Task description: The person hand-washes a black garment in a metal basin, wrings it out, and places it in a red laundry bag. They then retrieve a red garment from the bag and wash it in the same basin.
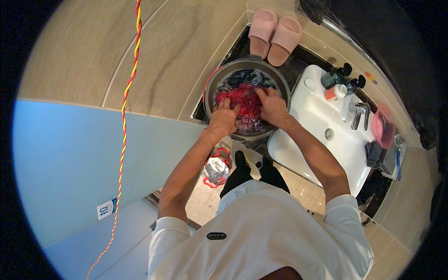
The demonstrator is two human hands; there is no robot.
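Note:
A dark round basin (247, 138) stands before me on a black counter. Sudsy water fills it, with a soaked red cloth (245, 98) in the middle and dark wet cloth (250, 77) at the far side. My left hand (224, 117) presses down on the near left part of the red cloth, fingers spread. Over its right side, my right hand (273, 106) is bent, its fingertips partly sunk in the wet fabric. Whether those fingers grip the cloth cannot be made out.
Right of the basin is a white washbasin (308, 136) with a chrome faucet (358, 115), several bottles (335, 92) and a pink bowl (383, 126). Pink slippers (274, 36) lie behind. A twisted red-yellow cord (123, 122) hangs at left. A silver-topped red-handled bag (217, 168) sits below.

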